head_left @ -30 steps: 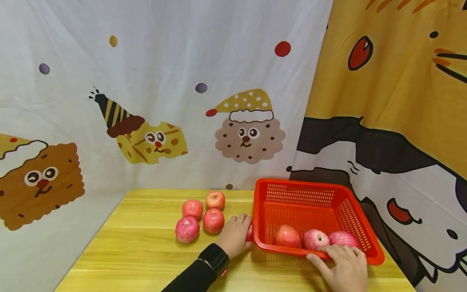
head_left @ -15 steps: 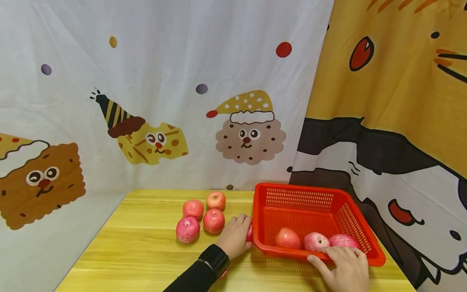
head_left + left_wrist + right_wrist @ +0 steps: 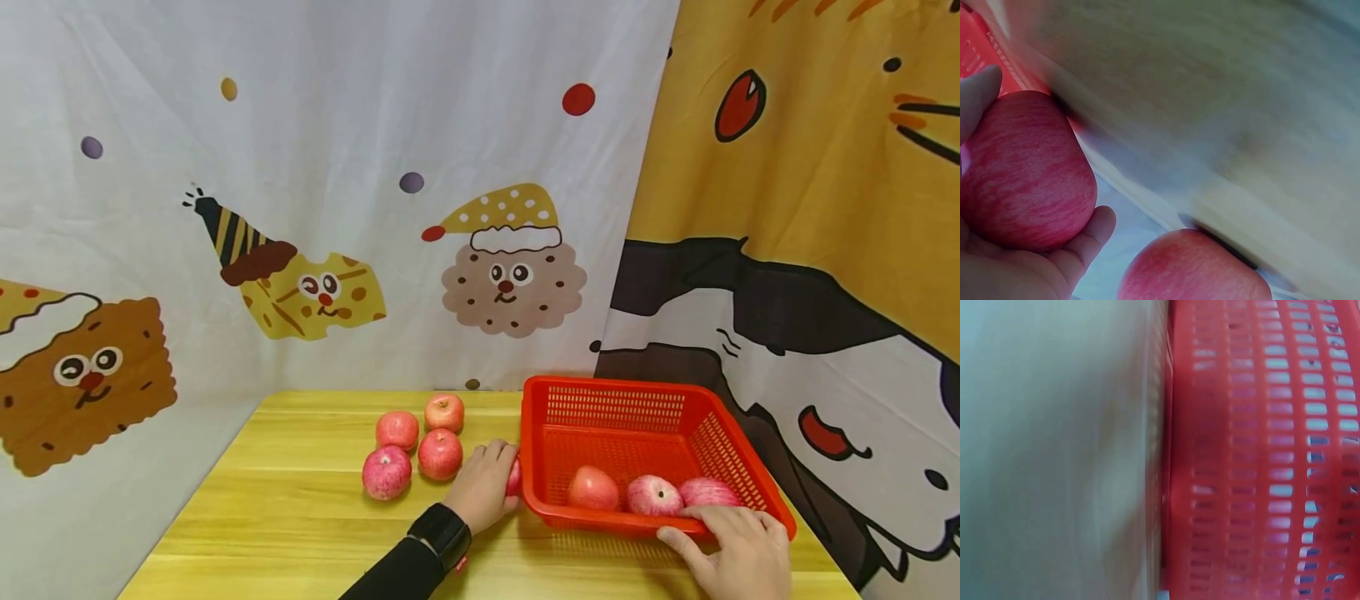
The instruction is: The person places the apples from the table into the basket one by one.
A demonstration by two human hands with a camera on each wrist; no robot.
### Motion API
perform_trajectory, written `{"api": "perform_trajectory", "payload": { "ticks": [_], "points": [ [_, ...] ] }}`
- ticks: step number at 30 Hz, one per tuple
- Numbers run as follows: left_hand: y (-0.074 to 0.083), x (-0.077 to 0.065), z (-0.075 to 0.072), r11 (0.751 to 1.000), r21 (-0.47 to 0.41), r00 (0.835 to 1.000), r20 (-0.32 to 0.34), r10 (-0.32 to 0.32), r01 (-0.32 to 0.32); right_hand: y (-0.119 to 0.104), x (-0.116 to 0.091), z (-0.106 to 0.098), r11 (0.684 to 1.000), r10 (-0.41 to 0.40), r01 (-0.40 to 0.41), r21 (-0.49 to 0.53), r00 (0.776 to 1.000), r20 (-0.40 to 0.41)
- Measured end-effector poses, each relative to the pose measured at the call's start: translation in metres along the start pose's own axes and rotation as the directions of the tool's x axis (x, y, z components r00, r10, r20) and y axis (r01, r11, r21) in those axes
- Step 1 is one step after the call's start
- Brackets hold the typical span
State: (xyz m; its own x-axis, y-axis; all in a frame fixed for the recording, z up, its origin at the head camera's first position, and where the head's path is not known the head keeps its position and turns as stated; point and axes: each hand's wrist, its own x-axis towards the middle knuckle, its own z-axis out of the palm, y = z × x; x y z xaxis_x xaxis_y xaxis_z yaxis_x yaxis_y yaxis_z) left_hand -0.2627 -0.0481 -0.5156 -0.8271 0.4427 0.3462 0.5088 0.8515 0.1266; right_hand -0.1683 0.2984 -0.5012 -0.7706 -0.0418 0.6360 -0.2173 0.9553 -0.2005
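Against the left side of the red plastic basket (image 3: pixel 585 517), my left hand (image 3: pixel 483 487) holds an apple (image 3: pixel 1029 172). The left wrist view shows thumb and fingers on both sides of it; the head view leaves only a sliver visible. My right hand (image 3: pixel 742 550) grips the basket's front rim near its right corner, fingers over the edge and thumb outside. Along the front inside lie a plain red apple (image 3: pixel 594 489), a streaked pale apple (image 3: pixel 655 497) and a darker pink apple (image 3: pixel 708 492), partly behind the rim. The right wrist view has only the perforated basket wall (image 3: pixel 1260 450) and tabletop.
Several apples (image 3: pixel 440 454) sit in a cluster on the wooden table (image 3: pixel 285 508), left of my left hand. A white curtain (image 3: pixel 337 125) with cartoon prints hangs behind the table. A yellow and black printed curtain (image 3: pixel 810 208) borders the right side.
The basket's back rim has dropped slightly since the first frame. My right hand has slid right along the front rim, and the apples inside have shifted slightly right. The left hand stays put.
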Motion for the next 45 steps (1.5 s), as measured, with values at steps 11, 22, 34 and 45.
{"api": "perform_trajectory", "payload": {
  "ticks": [11,22,34,45],
  "points": [
    [-0.004,-0.002,0.007,0.999,-0.053,0.999,-0.048,-0.003,0.001,0.005,-0.001,0.004,1.0,-0.019,0.02,0.021,1.0,-0.021],
    [-0.007,-0.004,0.004,0.988,-0.154,0.998,-0.044,-0.035,0.028,0.001,-0.002,0.008,0.999,-0.009,0.011,0.033,0.999,-0.053],
    [0.001,0.012,-0.04,0.987,-0.16,0.958,-0.277,-0.073,0.029,0.002,0.002,0.005,0.998,-0.037,0.04,0.04,0.995,-0.09],
    [0.007,0.02,-0.062,0.965,-0.263,0.939,-0.33,-0.102,0.012,0.003,0.003,0.005,0.998,-0.045,0.05,0.044,0.994,-0.099]
  ]
}}
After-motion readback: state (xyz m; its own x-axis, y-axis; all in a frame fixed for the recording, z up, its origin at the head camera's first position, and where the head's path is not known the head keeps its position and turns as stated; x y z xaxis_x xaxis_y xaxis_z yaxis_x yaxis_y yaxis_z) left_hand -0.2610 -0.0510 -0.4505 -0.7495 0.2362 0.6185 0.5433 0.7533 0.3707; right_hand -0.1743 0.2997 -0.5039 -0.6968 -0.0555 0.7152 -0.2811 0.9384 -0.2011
